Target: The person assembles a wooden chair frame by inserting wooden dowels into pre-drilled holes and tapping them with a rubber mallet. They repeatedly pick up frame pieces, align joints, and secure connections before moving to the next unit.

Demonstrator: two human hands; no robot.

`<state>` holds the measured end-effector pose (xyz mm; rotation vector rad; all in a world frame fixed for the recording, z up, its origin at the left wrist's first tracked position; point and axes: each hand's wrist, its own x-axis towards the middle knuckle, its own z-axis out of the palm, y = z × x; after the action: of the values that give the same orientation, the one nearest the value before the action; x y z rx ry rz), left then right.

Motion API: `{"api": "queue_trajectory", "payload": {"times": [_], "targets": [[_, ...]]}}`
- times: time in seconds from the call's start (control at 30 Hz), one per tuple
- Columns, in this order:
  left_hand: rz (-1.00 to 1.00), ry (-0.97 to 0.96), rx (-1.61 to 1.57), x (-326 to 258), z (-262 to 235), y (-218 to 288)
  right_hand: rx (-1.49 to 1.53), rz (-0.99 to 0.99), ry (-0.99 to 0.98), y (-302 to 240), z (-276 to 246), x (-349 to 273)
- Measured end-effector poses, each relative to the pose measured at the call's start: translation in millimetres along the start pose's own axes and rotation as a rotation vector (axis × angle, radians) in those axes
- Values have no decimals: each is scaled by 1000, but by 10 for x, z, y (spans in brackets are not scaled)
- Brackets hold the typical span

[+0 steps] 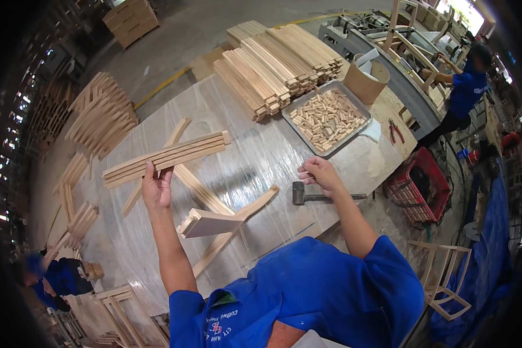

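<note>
Several narrow wooden slats (185, 153) lie side by side across a curved wooden frame piece on the left of the table. My left hand (158, 187) grips their near edge, thumb on top. To the right, my right hand (320, 176) is raised with its fingers curled together; whatever they hold, if anything, I cannot make out. Just below it lies a mallet (298, 194) with a dark head. A wooden frame (229, 223) with curved legs and a broad crosspiece rests on the table between my arms. Beyond my right hand sits a metal tray (325, 152) heaped with wooden dowels (329, 119).
Stacked wooden strips (272, 66) lie at the table's far side, near a round brown container (366, 78). Pliers (396, 132) lie at the right. A red crate (417, 185) stands beside the table. Co-workers (470, 87) are at the far right and lower left.
</note>
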<state>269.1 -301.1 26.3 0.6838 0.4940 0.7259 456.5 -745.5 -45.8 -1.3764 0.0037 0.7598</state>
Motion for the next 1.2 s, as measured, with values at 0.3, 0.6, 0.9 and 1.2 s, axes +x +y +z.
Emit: {"api": "queue_trajectory", "payload": {"times": [0.3,0.6,0.9,1.2], "targets": [[37,35,90,183,-51,2,-720,-95,177,596,-618,-196],[99,-4,225,308,-194,126,-1248,-185,85,770,-560,-319],[103,59,202,203,51,38,-1291,-205,92,891,-693,-274],[93,-22,428,169,389,468,-1136,-222,46,796,-898,-209]]}}
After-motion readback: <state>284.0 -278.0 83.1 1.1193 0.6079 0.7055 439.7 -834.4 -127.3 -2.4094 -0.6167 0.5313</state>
